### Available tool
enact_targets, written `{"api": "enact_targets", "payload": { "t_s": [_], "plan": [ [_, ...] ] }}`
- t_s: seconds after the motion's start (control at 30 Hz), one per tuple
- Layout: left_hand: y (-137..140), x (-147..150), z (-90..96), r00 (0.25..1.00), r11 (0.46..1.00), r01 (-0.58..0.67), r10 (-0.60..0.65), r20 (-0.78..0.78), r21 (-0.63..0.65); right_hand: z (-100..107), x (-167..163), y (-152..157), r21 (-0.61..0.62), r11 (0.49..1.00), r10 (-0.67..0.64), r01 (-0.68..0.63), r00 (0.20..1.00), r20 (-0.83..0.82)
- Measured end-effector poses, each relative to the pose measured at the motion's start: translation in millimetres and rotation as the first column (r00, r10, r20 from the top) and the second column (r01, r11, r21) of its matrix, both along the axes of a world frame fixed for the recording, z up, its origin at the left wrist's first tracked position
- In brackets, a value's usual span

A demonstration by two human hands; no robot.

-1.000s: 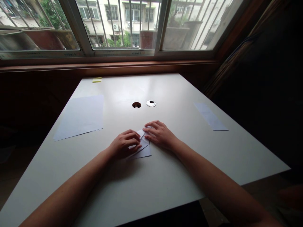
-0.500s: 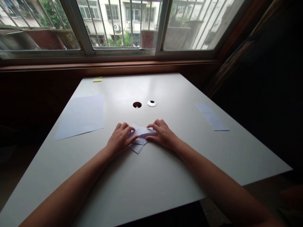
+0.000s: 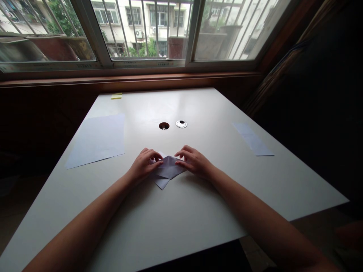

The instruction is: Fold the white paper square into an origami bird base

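Between my two hands is a folded sheet of white paper (image 3: pixel 170 170), with a pointed flap toward me and creases across its top. My left hand (image 3: pixel 145 163) pinches its left side between thumb and fingers. On the right side, my right hand (image 3: pixel 193 159) grips the paper's edge the same way, thumb nearest me. The paper is just at the tabletop; whether it is lifted I cannot tell. My fingers hide both of its outer ends.
A large white sheet (image 3: pixel 99 139) lies at the left of the white table (image 3: pixel 198 219), a narrow paper strip (image 3: pixel 252 138) at the right. Beyond my hands are a round hole (image 3: pixel 163 125) and a ring-shaped cover (image 3: pixel 181 124). Yellow sticky notes (image 3: pixel 117 96) sit at the far edge.
The paper's upper part has tilted, so its front face now shows wider toward me. My left thumb has moved up and in, closer to its fingers; the lower tip has shifted slightly nearer.
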State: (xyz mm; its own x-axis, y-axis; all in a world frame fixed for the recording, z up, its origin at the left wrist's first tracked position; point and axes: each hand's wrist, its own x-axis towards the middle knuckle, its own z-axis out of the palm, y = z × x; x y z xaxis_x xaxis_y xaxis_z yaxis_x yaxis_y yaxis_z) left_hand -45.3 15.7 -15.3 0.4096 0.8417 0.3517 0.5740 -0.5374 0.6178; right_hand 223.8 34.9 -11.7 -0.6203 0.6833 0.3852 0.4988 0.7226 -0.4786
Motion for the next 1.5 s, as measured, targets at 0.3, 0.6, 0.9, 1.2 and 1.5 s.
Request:
{"api": "enact_targets", "payload": {
  "t_s": [0.3,0.6,0.9,1.2,1.5],
  "plan": [
    [-5,5,6.5,0.999,0.98,0.036,-0.042,0.026,0.194,2,-12,-7,0.146,0.989,-0.008,0.016,0.999,-0.05],
    [-10,6,-1.8,0.986,0.919,0.048,0.019,-0.166,0.391,11,-18,-15,0.118,0.991,-0.048,0.062,0.992,-0.114],
    [-11,8,1.9,0.997,0.935,0.033,-0.007,-0.074,0.353,13,-20,-15,0.116,0.992,-0.029,0.042,0.993,-0.11],
    [-8,3,8.3,0.997,0.97,0.021,-0.039,0.068,0.242,5,6,8,-0.091,0.991,0.082,-0.098,0.982,-0.17],
    [-6,-5,12.0,0.988,0.999,-0.034,0.032,0.151,0.01,12,28,18,-0.339,0.938,0.022,-0.074,0.988,-0.155]
  ]
}}
